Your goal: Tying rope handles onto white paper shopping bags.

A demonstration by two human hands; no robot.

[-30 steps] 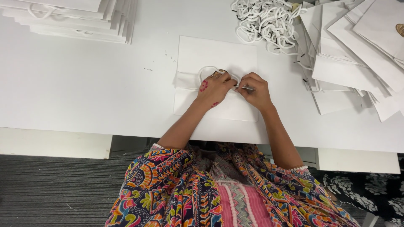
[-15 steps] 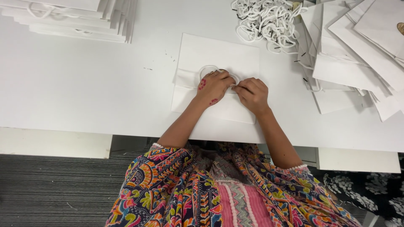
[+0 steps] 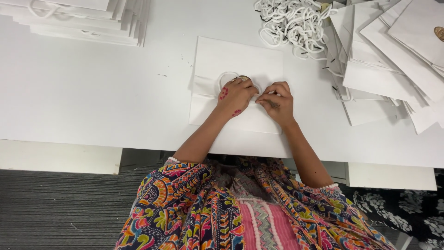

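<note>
Head view: the bag (image 3: 236,60) is lying flat on the table (image 3: 83,92), long axis running 12 to 6 o'clock, directly under both hands. The left hand (image 3: 236,95) is pressing on the cord loop (image 3: 224,78); the right hand (image 3: 277,99), at 3 o'clock and touching it, is pinching the cord end narrowly.

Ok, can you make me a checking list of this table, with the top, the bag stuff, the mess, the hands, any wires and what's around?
Surface: white table, a few dark specks.
Job's things: flat white paper bag; white cord handle looped on it.
Clutter: cord pile; stacked bags at far left; loose bags at right.
Grippers: left hand and right hand pinch at the bag's middle.
Cables: nothing seen.
Surroundings: grey carpet; patterned clothing.
</note>
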